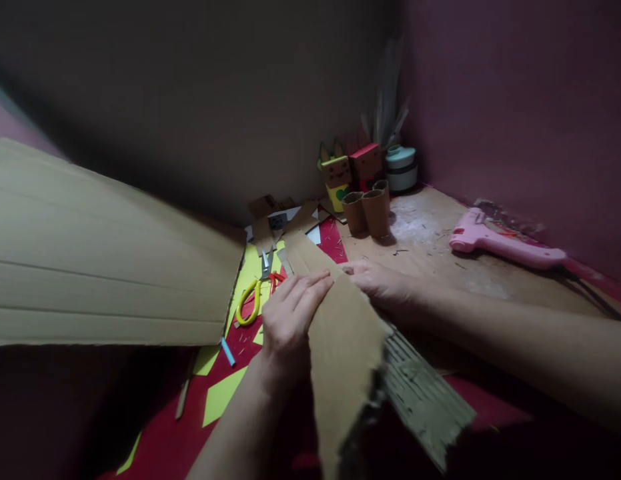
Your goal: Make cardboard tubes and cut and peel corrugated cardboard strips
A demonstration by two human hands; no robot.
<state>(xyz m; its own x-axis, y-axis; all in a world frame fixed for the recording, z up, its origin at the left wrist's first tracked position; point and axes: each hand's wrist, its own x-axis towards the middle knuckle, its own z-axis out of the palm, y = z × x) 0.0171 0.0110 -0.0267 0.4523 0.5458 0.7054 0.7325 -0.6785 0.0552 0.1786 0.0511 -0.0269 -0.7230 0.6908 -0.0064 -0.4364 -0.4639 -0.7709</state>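
Observation:
A long piece of brown cardboard (345, 333) with a ragged lower edge lies between my hands. My left hand (293, 313) is closed on its left edge, knuckles up. My right hand (377, 283) grips its right edge, with the fingertips partly hidden behind the board. Below the right forearm hangs a torn strip (425, 393) with its ridged inner layer bare. Yellow-handled scissors (249, 303) lie just left of my left hand, beside a red handle (276, 281).
A large cardboard sheet (110, 260) fills the left side. Cardboard tubes (376, 213), two box figures (336, 177) and a light blue lidded pot (401, 170) stand at the back. A pink glue gun (505, 243) lies right. Yellow paper scraps (223, 397) lie on the red surface.

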